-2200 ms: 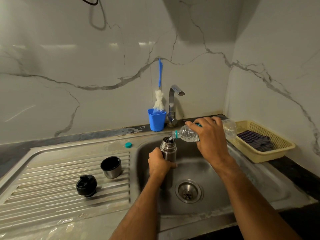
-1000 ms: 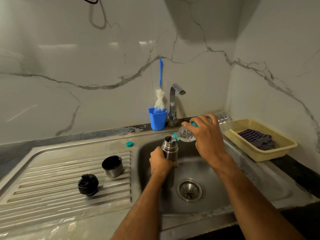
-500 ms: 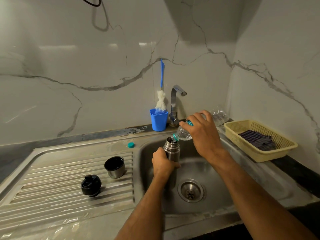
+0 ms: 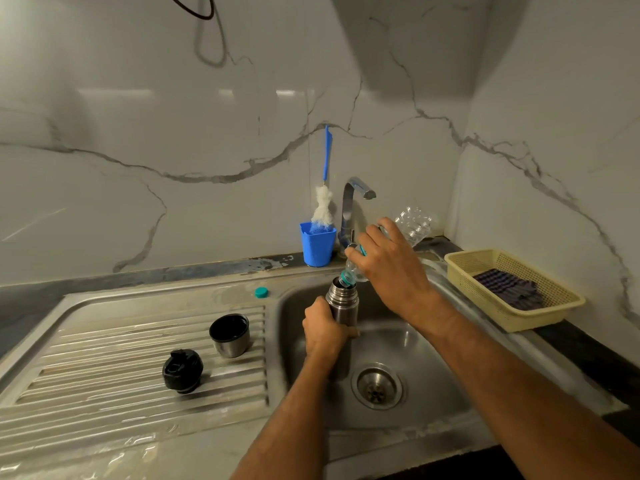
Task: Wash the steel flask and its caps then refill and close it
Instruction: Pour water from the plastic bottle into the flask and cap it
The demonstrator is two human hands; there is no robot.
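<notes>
The steel flask (image 4: 341, 301) stands upright in the sink basin (image 4: 415, 344), and my left hand (image 4: 323, 332) grips its body. My right hand (image 4: 389, 263) holds a clear plastic bottle (image 4: 414, 223) tipped steeply, base raised, with its teal-ringed neck (image 4: 346, 279) at the flask's open mouth. On the ribbed drainboard (image 4: 104, 358) to the left sit the steel cup cap (image 4: 230, 334), open side up, and the black stopper cap (image 4: 182, 370).
A small teal bottle cap (image 4: 261, 292) lies on the sink rim. Behind stand a blue cup (image 4: 317, 247) holding a bottle brush (image 4: 323, 206), and the tap (image 4: 351, 202). A yellow basket (image 4: 509, 289) with a dark cloth (image 4: 509, 289) sits at the right.
My right hand has tilted the plastic bottle steeper, raising its base toward the wall. The flask and my left hand have stayed in place.
</notes>
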